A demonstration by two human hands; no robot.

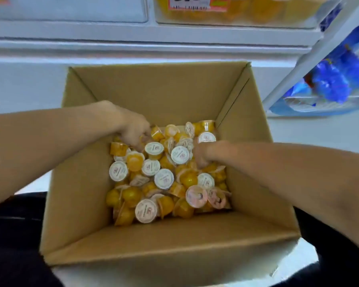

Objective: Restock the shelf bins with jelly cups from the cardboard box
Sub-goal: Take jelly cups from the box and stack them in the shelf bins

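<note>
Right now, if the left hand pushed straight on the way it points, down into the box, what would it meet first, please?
The left hand points down into the jelly cups and seems to touch them already, so it would probably meet more cups before the cardboard box floor.

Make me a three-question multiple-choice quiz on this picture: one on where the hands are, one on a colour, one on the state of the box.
1. Where are both hands?
A. On the shelf
B. Inside the cardboard box, among the jelly cups
C. On the blue packets

2. What colour is the jelly in the cups?
A. Yellow-orange
B. Green
C. Red

3. What state is the box in?
A. Taped shut
C. Open but empty
B. Open, flaps up, with cups covering its bottom

Answers:
1 B: the left hand and right hand both reach down into the pile.
2 A: the cups show yellow-orange under white lids.
3 B: the flaps stand open and cups cover the bottom.
</note>
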